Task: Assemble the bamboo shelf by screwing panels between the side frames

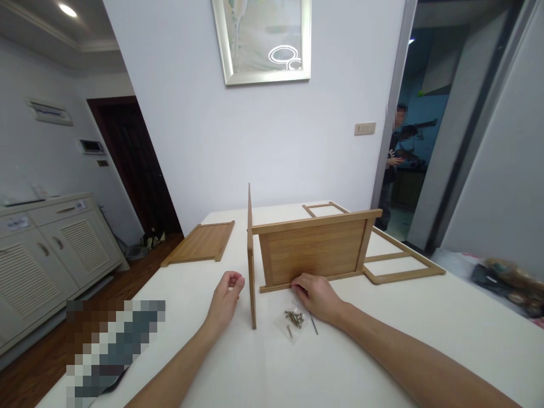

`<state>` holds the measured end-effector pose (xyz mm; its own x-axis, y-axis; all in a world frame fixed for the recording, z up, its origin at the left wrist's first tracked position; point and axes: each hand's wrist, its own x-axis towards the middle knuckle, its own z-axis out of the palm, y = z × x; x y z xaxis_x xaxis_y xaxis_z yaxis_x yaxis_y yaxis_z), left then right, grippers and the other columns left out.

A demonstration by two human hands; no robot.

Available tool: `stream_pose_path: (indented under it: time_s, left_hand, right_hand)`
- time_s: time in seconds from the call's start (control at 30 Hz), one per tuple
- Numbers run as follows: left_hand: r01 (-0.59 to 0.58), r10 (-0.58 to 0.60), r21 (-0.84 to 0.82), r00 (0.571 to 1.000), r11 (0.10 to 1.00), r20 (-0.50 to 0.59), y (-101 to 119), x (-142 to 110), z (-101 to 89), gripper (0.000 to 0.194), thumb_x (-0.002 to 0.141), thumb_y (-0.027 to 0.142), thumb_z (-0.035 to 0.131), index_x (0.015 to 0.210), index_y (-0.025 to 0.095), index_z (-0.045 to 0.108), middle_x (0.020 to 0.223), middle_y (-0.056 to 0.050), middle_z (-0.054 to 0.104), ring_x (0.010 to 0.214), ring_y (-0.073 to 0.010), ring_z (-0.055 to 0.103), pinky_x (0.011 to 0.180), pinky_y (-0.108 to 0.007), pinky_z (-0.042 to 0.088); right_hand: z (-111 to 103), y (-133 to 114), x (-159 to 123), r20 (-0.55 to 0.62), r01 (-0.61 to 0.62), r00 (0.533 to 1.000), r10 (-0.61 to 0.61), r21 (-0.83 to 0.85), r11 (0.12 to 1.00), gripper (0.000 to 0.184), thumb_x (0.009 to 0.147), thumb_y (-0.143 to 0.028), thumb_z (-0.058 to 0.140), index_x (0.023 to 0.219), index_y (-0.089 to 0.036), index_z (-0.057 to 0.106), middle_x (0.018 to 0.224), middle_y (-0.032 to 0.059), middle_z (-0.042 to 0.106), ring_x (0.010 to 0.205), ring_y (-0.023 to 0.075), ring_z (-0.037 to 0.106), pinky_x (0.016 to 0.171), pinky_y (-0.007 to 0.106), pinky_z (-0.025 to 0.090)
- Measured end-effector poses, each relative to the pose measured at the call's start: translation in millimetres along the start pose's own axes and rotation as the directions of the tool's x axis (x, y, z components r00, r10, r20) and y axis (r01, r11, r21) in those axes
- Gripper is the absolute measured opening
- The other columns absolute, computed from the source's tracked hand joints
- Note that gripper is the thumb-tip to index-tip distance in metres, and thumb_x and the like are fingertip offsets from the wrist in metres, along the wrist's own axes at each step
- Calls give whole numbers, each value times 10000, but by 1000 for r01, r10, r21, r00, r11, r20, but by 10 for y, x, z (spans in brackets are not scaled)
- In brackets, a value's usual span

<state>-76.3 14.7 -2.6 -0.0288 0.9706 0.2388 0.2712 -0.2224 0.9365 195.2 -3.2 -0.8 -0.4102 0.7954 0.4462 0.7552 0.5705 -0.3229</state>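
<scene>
My left hand [225, 296] is closed, thumb and fingertips pinched together, just left of an upright wooden side frame [250, 266] seen edge-on. Whatever its fingertips hold is too small to make out. A framed wooden panel [317, 249] stands on its long edge, its left end meeting the side frame. The fingers of my right hand [317, 292] are curled at the panel's bottom rail, gripping it near the middle; some fingertips are hidden. Close in front lies a clear plastic bag [292, 334] with several screws [294, 318]. A thin metal rod [314, 325] lies beside my right wrist.
Another wooden panel [204, 242] lies flat at the left on the white table [263, 368]. An open wooden frame [403, 277] lies behind the standing panel. A pixelated object [123, 345] is at the left edge. A person [393, 158] stands in the doorway.
</scene>
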Motion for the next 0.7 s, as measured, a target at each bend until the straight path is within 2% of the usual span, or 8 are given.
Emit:
stream_pose_path:
  time_s: [0.17,0.3,0.37,0.5,0.7]
  left_hand:
    - [-35,34,7,993,999,109,-64,140,129,464,661,332,712,1070,167,570,1066,-94,644,928,-211,577,762,-330,463]
    - [-21,32,-43,962,999,271,-95,216,253,539,589,253,761,1083,148,572,939,-78,682,845,-202,607,750,-329,461]
    - [-7,17,-34,949,999,315,-145,256,291,547,560,251,788,1058,142,590,862,-61,685,804,-202,621,743,-324,459]
    - [-43,32,31,955,999,294,-276,299,324,422,547,272,808,919,162,641,784,-36,680,762,-202,627,752,-318,458]
    - [-73,58,59,970,996,235,-321,258,297,235,630,259,710,821,184,595,718,-2,616,704,-175,587,683,-291,454]
  right_hand:
    - [12,5,4,4,13,1000,-13,-1,1000,222,919,-193,452,933,-165,672,903,68,703,771,150,640,689,248,460]
    - [36,26,7,-23,30,999,-30,-9,1000,209,913,-187,458,912,-174,667,886,62,703,757,150,640,683,246,459]
    - [47,36,7,-40,36,999,-36,-3,999,198,906,-186,468,896,-180,665,872,58,702,743,149,637,672,241,458]
    - [56,47,0,-44,33,999,-32,21,999,187,894,-173,475,890,-194,660,855,49,699,728,147,634,658,235,462]
    - [68,65,-10,-62,13,998,-11,22,1000,186,896,-183,470,914,-198,655,883,55,702,772,162,646,696,253,476]
